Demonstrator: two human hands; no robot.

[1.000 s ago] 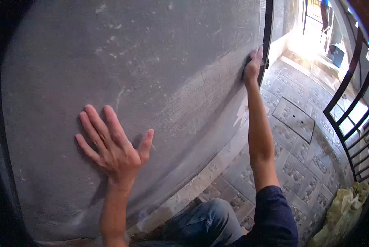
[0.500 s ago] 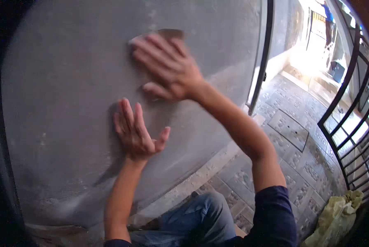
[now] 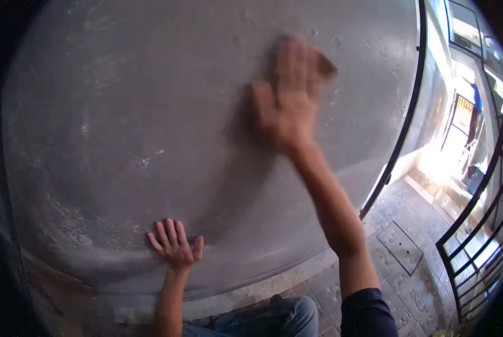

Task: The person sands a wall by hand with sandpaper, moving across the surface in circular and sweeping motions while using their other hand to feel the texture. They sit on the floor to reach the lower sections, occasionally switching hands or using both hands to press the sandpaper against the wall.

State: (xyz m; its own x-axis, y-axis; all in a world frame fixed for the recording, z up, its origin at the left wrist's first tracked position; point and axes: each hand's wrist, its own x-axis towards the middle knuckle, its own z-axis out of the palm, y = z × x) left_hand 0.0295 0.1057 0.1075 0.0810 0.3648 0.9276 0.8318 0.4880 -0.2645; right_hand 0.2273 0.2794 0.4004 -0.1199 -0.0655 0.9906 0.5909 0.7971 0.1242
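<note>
My right hand (image 3: 291, 106), blurred by motion, lies flat over a brown piece of sandpaper (image 3: 324, 65) and holds it against the grey wall surface (image 3: 167, 112). Only the sheet's edge shows, past the fingertips on the right; its underside is hidden. Lower down, my left hand (image 3: 177, 247) rests on the same surface with its fingers spread and nothing in them. Pale scuffs and whitish patches mark the grey surface, mostly at the lower left and near the left hand.
A dark vertical strip (image 3: 411, 106) edges the grey surface on the right. Beyond it lie a tiled floor with a square cover (image 3: 400, 247) and a black metal railing (image 3: 476, 224). A person in blue (image 3: 476, 106) stands far off. My bent knee (image 3: 296, 317) is below.
My right hand has swept right with the sandpaper, its fingers now pointing more upward. The left hand sits lower in view, fingers spread wider. The view has shifted leftward and up.
</note>
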